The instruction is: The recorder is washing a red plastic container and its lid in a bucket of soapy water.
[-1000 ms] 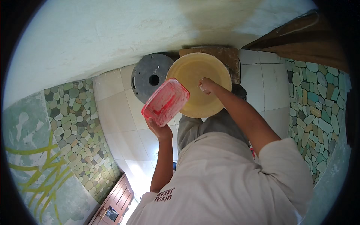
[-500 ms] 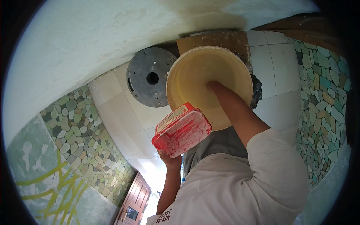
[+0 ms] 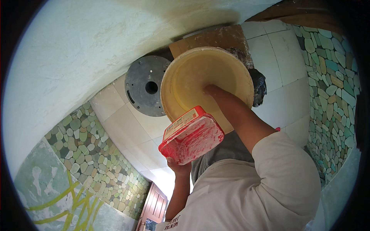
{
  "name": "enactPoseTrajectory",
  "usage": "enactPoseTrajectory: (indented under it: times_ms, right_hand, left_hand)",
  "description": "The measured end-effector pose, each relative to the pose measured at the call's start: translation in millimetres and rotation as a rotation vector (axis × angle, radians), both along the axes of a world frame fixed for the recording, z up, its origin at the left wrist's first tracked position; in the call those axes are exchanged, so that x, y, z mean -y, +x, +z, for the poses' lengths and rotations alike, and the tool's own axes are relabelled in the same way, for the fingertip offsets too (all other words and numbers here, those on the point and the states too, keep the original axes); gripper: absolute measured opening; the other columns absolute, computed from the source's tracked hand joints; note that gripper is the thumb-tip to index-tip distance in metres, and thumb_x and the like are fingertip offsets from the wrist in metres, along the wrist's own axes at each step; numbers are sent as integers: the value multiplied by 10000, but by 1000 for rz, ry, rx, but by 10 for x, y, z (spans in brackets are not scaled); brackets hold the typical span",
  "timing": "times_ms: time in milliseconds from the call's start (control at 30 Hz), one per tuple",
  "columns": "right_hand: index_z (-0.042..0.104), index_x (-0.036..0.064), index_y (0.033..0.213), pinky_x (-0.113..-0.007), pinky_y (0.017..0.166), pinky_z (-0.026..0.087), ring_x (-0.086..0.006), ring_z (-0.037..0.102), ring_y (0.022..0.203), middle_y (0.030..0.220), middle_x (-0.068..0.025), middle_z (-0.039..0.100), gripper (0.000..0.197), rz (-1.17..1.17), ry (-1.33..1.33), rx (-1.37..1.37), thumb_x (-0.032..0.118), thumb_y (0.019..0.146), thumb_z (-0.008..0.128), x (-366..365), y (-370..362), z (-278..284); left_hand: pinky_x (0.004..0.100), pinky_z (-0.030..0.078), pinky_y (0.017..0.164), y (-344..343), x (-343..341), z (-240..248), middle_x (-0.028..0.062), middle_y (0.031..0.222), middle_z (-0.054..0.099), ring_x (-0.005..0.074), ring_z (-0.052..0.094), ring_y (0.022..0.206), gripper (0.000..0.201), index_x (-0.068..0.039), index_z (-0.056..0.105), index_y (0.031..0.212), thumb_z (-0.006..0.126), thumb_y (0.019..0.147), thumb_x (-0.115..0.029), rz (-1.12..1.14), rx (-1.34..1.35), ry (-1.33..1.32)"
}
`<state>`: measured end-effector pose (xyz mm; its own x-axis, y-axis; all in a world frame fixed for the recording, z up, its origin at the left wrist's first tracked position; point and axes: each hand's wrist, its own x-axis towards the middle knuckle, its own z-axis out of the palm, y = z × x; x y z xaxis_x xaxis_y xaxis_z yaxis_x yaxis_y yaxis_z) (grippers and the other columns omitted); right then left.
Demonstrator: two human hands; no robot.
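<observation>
My left hand (image 3: pixel 179 165) grips the lower end of a red plastic tub (image 3: pixel 192 138), which is tilted with its opening facing up toward me. White residue is smeared over the inside, and a label runs along one outer side. The tub is over the near rim of a large pale-yellow bucket (image 3: pixel 169 101). My right hand (image 3: pixel 210 90) reaches down into that bucket, sunk to about the wrist in cloudy yellowish liquid; its fingers are hidden there.
A round dark grey disc (image 3: pixel 139 91) with a central hole lies left of the bucket. Behind it is a brown board (image 3: pixel 216 38) against the pale wall (image 3: pixel 88 46). Black crumpled plastic (image 3: pixel 259 87) sits at the bucket's right. Pebble-patterned strips border the tiled floor (image 3: pixel 125 121).
The view has shifted, so the bucket and disc appear further left. The red tub has moved slightly right relative to the bucket. My right hand is still in the liquid.
</observation>
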<state>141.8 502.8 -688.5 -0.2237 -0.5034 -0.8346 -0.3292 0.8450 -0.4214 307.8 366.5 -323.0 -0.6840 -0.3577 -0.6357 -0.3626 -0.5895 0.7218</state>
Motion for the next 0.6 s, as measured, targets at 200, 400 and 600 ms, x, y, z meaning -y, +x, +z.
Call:
enactPoseTrajectory:
  times_ms: [200,400,600]
  right_hand:
    - [681,139,1082,-469,870,487,-338,628,1008,1109,-138,655,339,-14,-135,-39,267,780,598,-66,-27,-2]
    - [710,123,990,-488,833,500,-343,647,956,1040,-146,676,265,-67,-173,-122,240,772,615,133,11,45]
    - [711,64,978,-493,762,527,-334,668,934,1024,-156,685,256,-595,-49,-198,174,762,626,188,-204,810]
  left_hand:
    - [443,398,1025,12,-85,-58,90,1319,478,278,468,1225,822,-85,397,1355,535,788,-664,-43,8,6]
    - [439,373,1046,-31,-171,-52,79,1327,476,270,455,1241,809,-94,392,1364,530,797,-654,-91,8,47]
    - [441,373,1046,-170,-239,-80,85,1340,476,271,455,1247,769,-85,387,1365,509,830,-624,-95,-4,-3]
